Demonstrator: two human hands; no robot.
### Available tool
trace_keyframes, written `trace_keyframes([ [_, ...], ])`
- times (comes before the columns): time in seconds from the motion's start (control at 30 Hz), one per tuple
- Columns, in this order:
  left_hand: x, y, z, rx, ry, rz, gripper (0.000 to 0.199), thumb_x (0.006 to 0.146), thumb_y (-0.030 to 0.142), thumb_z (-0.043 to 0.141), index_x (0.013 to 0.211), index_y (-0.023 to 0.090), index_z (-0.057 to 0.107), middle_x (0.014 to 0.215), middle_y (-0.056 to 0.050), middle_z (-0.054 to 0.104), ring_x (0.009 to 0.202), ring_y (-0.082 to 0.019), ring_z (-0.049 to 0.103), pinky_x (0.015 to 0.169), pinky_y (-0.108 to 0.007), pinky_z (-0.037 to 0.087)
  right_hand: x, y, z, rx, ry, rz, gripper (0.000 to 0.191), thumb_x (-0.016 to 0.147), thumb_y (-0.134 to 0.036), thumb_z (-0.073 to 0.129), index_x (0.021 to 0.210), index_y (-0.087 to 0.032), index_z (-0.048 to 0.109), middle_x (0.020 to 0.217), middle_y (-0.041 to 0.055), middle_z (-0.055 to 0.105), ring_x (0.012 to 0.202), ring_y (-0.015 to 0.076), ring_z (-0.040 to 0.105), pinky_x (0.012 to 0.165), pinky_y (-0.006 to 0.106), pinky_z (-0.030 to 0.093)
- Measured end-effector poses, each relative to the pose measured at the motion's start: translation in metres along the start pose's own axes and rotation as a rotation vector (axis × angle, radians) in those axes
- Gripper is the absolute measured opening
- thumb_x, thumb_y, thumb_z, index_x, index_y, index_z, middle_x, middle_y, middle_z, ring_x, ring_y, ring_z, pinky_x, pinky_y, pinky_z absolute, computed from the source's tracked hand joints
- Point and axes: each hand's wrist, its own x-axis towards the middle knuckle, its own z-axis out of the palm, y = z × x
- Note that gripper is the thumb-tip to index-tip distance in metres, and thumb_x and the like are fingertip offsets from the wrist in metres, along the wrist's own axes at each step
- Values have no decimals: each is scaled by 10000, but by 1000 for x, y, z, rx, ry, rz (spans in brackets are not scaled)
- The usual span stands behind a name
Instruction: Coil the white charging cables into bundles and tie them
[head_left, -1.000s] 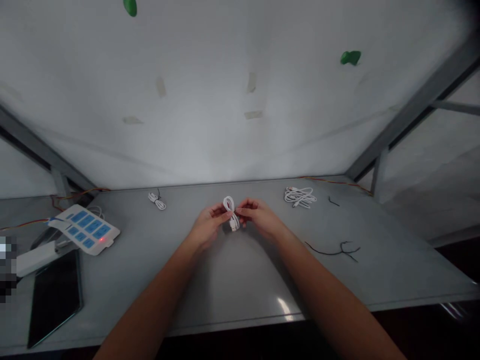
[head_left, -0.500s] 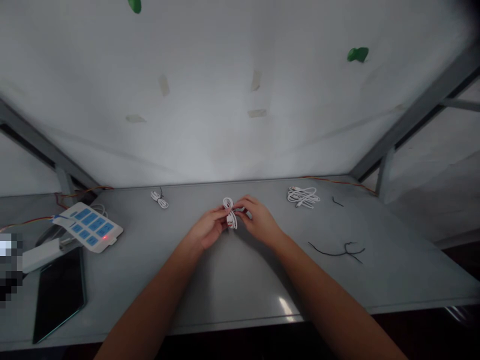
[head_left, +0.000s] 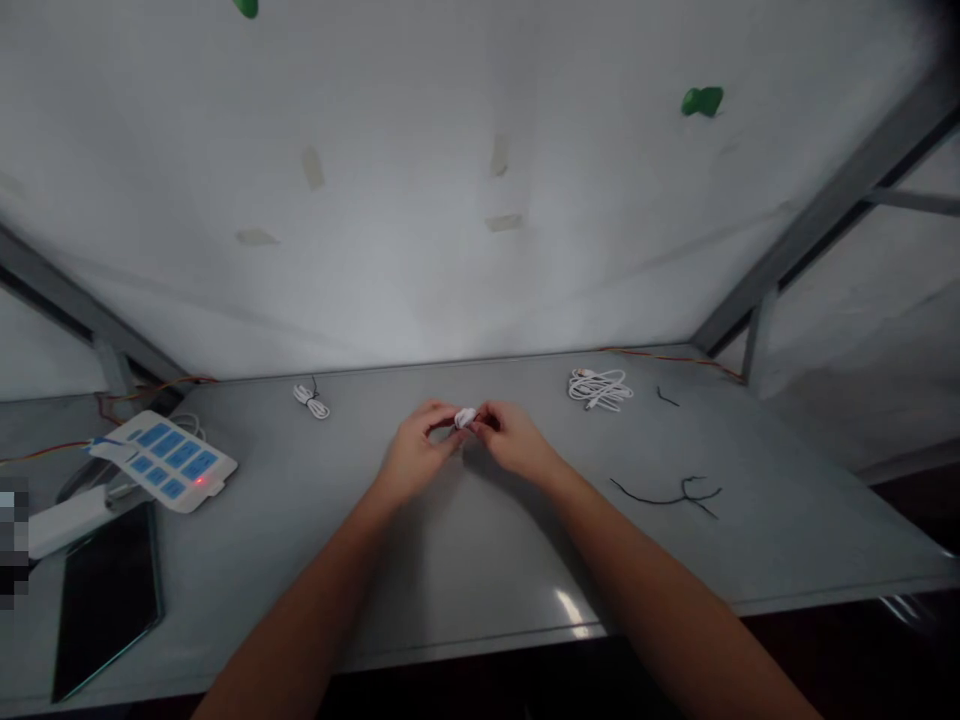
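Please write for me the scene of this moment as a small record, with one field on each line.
left hand: fingers on the held white cable
right hand: fingers at the same cable, from the other side
left of the hands: tied white cable bundle, on the table
right of the hands: loose white cable coil; black ties
far left: power strip, red light lit; dark tablet
behind: pale wall with green pieces
unclear: whether the held cable is tied
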Motion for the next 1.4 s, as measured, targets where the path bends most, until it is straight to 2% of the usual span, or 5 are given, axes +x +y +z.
trace_keyframes([
  [0.2,-4,6,5,382,40,144,257,800,132,632,797,298,829,1187,-71,619,1163,-272,500,1074,-449,383,7,9,1,326,62,101,135,804,-330,625,761,-204,605,603,-32,574,568,131,497,570,257,389],
  [0.47,3,-2,-1,-626,-197,-662,608,904,653,446,748,156,759,597,-34,479,511,-127,311,473,-273,289,-10,-16,-1,-37,97,-314,87,877,-189,534,830,-224,599,833,24,630,796,183,570,742,299,438],
  [0.6,4,1,1,-832,-118,-793,320,829,481,713,769,168,681,651,-10,534,498,-79,296,440,-218,229,-11,-19,-6,-250,49,-494,182,854,-64,506,863,-210,615,898,70,641,864,217,559,789,328,441],
  [1.0,-3,-1,8,196,35,23,144,882,301,675,901,255,809,812,-31,620,743,-167,551,702,-271,436,1,3,2,74,92,6,63,794,-179,622,746,-206,651,712,22,672,684,175,572,662,286,421],
  [1.4,-3,-18,9,300,-126,101,394,916,172,602,1233,340,765,1171,-59,756,1062,-242,673,998,-374,474,13,18,-3,309,-13,282,146,756,-238,627,620,-185,634,459,-22,551,389,110,423,413,244,278],
])
